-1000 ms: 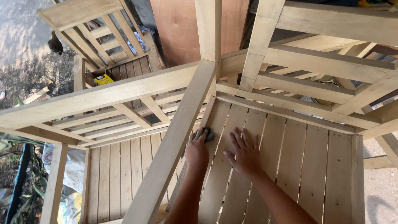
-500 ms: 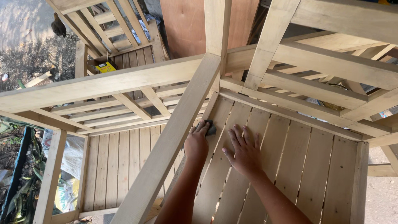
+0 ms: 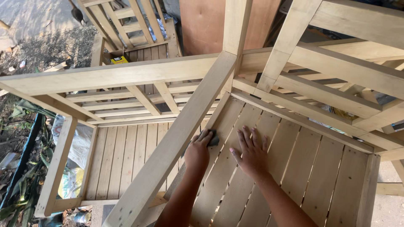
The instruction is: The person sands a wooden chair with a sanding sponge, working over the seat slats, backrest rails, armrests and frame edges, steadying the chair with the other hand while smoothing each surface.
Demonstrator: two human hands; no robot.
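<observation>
Both hands barely shifted — left hand [image 3: 198, 152] gripping dark pad [image 3: 213, 140] beside beam [image 3: 176, 143], right hand [image 3: 251, 153] flat, released

Small dark sanding pad [image 3: 213, 141] flat on pale wooden slats [image 3: 303, 168]

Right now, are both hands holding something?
No, only the left hand presses a small dark pad; the right hand lies flat and bare on the wooden slats.

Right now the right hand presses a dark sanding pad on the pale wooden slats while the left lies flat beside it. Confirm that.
Not quite: the head view shows the left hand pressing the dark sanding pad on the pale wooden slats, and the right hand lying flat beside it.
</observation>
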